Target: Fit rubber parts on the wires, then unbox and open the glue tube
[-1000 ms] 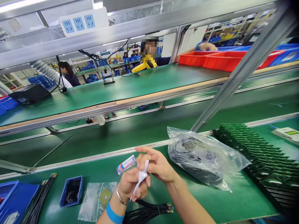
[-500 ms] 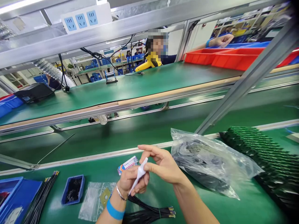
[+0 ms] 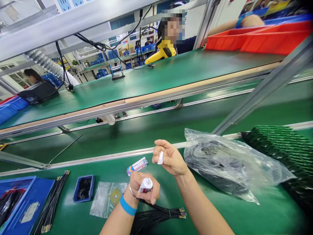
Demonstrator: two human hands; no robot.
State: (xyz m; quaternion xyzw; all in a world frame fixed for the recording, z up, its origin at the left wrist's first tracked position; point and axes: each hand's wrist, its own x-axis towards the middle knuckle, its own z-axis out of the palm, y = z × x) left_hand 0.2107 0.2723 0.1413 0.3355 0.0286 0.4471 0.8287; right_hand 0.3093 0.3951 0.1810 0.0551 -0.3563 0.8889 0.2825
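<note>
In my left hand (image 3: 153, 192), fingers wrapped round it, is a small white tube (image 3: 146, 184) with its uncapped nozzle facing up toward me. My right hand (image 3: 172, 160) pinches a white cap (image 3: 160, 158) between thumb and fingers, up and to the right of the tube and apart from it. A printed carton (image 3: 137, 166) lies on the green bench just beyond my left hand. Below my hands runs a bundle of black cables (image 3: 156, 217) with metal ends. Left of my wrist rests a clear plastic bag (image 3: 100, 199) with a yellowish square plate (image 3: 115, 196) at it.
A blue bin of small black parts (image 3: 83, 188), another cable bundle (image 3: 52, 202) and a larger blue bin (image 3: 30, 192) are at left. At right lie a big clear bag of dark parts (image 3: 220, 163) and a row of green boards (image 3: 281, 153). A metal-framed shelf (image 3: 156, 78) crosses ahead; a co-worker sits behind it.
The cap has come off the tube; my right hand has moved away with it. My left hand has turned the tube so its nozzle faces me. The view has shifted slightly.
</note>
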